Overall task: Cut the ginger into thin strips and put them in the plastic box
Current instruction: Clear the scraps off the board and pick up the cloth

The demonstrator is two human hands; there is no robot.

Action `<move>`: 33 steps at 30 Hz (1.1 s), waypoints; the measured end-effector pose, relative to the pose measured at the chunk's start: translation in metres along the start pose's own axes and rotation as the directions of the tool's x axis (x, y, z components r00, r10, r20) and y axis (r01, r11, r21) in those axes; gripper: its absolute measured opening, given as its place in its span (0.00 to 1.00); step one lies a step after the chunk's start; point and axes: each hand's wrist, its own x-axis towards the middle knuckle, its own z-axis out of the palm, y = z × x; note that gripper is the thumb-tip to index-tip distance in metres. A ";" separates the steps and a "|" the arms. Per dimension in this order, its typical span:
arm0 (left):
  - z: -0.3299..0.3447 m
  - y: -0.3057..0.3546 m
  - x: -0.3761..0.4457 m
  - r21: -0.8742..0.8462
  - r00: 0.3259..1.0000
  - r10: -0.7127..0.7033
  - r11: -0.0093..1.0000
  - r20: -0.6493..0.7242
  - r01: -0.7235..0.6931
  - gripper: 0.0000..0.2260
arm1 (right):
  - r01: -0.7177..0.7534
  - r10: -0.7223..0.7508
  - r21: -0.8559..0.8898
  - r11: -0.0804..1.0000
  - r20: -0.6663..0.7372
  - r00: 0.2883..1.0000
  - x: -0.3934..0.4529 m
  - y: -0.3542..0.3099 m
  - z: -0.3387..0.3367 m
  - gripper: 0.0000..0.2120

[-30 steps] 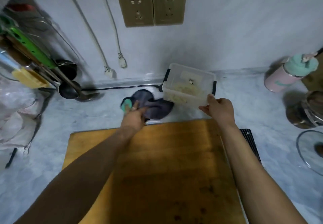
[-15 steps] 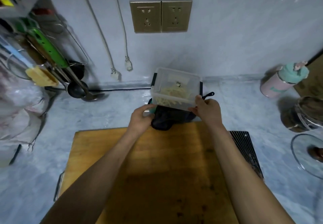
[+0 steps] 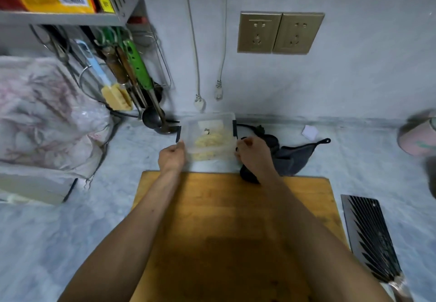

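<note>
The left hand [image 3: 171,159] grips the left edge of the plastic box [image 3: 208,136], fingers curled against its wall just below the black side latch [image 3: 178,134]. The right hand [image 3: 253,155] grips the box's right edge in the same manner. The box sits between both hands, on the marble countertop [image 3: 70,219] just beyond the far edge of the wooden cutting board [image 3: 233,231]. Pale yellow ginger strips [image 3: 208,141] lie inside the box. A dark cloth [image 3: 292,157] lies beside the right hand, at the board's far right corner. A cleaver [image 3: 372,238] rests on the countertop right of the board.
</note>
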 end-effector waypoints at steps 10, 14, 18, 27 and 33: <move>0.012 -0.009 -0.019 0.477 0.912 0.399 0.786 0.094 -0.393 0.28 | -0.031 0.143 -0.679 0.734 0.110 0.984 0.025 0.091 -0.022 0.39; 0.048 -0.001 -0.051 0.501 0.715 0.627 0.532 0.308 -0.683 0.20 | 0.126 0.046 -0.744 0.656 0.206 0.977 0.032 0.089 -0.001 0.33; 0.090 -0.003 -0.080 0.433 0.589 0.635 0.406 0.500 -0.805 0.15 | 0.104 0.016 -0.798 0.594 0.142 0.990 0.046 0.112 -0.049 0.28; 0.152 -0.016 -0.123 0.418 0.633 0.471 0.487 0.615 -0.767 0.12 | 0.205 -0.153 -0.693 0.691 0.137 0.979 0.049 0.158 -0.099 0.24; 0.164 -0.005 -0.144 0.430 0.671 0.439 0.531 0.598 -0.730 0.15 | 0.033 -0.066 -0.683 0.730 -0.022 0.998 0.058 0.208 -0.175 0.25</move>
